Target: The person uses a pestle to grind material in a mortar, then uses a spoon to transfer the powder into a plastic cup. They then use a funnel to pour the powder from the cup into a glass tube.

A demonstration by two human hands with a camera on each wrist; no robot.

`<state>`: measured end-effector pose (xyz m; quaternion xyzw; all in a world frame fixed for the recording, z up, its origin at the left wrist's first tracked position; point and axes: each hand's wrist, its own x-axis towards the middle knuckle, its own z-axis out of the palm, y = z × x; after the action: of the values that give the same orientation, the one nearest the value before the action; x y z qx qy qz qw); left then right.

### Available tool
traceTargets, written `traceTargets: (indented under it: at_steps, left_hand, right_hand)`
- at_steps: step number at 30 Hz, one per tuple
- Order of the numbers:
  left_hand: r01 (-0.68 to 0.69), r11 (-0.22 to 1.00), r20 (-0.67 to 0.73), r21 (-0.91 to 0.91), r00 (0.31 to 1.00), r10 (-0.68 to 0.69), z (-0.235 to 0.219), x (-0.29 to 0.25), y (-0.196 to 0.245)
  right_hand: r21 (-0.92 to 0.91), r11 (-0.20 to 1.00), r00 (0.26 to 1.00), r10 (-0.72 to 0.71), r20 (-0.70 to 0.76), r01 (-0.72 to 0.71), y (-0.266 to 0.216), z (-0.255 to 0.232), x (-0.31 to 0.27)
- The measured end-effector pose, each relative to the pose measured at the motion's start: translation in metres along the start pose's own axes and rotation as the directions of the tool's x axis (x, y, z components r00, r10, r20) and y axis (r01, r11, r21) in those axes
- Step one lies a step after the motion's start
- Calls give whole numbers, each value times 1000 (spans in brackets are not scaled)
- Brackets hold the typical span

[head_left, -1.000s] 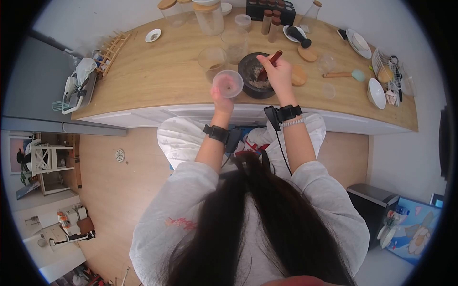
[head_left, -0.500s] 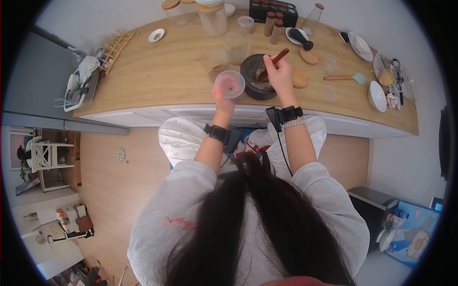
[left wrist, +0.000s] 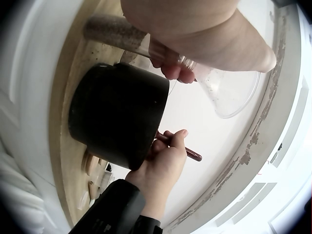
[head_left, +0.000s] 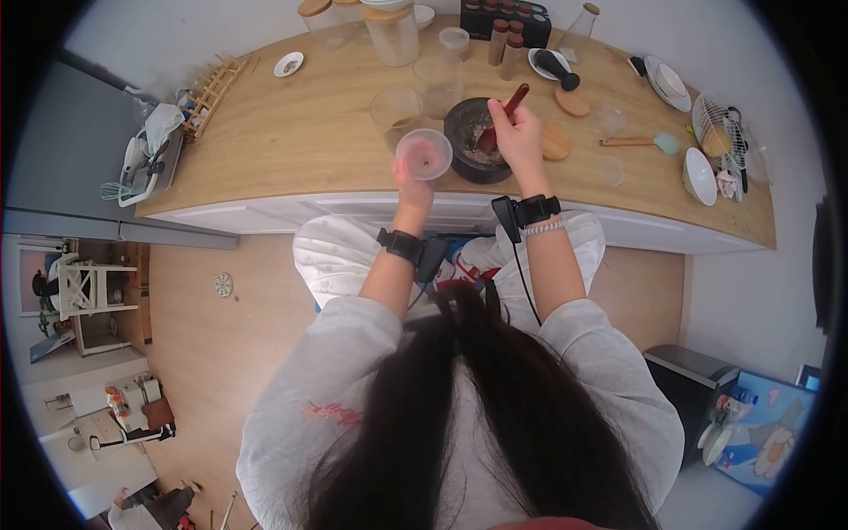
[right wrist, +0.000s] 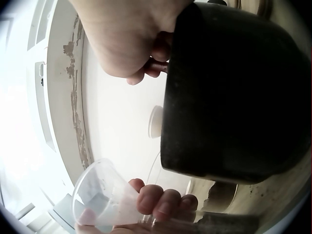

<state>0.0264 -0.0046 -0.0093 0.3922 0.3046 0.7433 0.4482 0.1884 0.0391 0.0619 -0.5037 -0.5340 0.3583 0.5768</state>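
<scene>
My left hand (head_left: 413, 187) holds upright a slim glass jar (left wrist: 114, 33) with a clear plastic funnel (head_left: 438, 161) standing in its neck. In the left wrist view, its fingers curl round the threaded neck and brown grains fill much of the jar. Just to the right stands a black mortar (head_left: 461, 164) with greyish-brown ground stuff inside. My right hand (head_left: 523, 146) pinches the handle of a dark red-brown spoon (head_left: 515, 99) over the mortar's right rim. The spoon's lower end is down in the ground stuff. Funnel and mortar sit close together at the counter's front edge.
Two clear containers (head_left: 396, 106) stand behind the funnel. Wooden lids (head_left: 555, 141) lie right of the mortar. A black pestle (head_left: 555, 67) rests on a white plate behind brown-capped spice jars (head_left: 498, 42). A spatula (head_left: 632, 141) lies farther right. Another person (head_left: 163, 511) shows at lower left.
The spoon has shifted in the mortar, its handle swinging a little. My left hand keeps the funnel and jar in nearly the same place. A person has come into view at lower left.
</scene>
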Motion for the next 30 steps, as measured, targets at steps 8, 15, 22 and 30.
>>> traceTargets:
  at_steps: [8, 15, 22, 30]
  left_hand:
    - [-10, 1000, -4, 10, 1000, 10, 0, 0, -1]
    - [-9, 1000, 5, 30, 1000, 9, -1, 1, -1]
    - [-8, 1000, 18, 13, 1000, 8, -1, 0, 0]
    - [-8, 1000, 7, -3, 1000, 8, 0, 0, -1]
  right_hand:
    - [-46, 999, 1000, -13, 0, 13, 4, 0, 2]
    - [-53, 998, 1000, -22, 13, 22, 10, 0, 3]
    - [-65, 997, 999, -30, 18, 31, 5, 0, 2]
    - [-75, 997, 999, -24, 27, 26, 5, 0, 2]
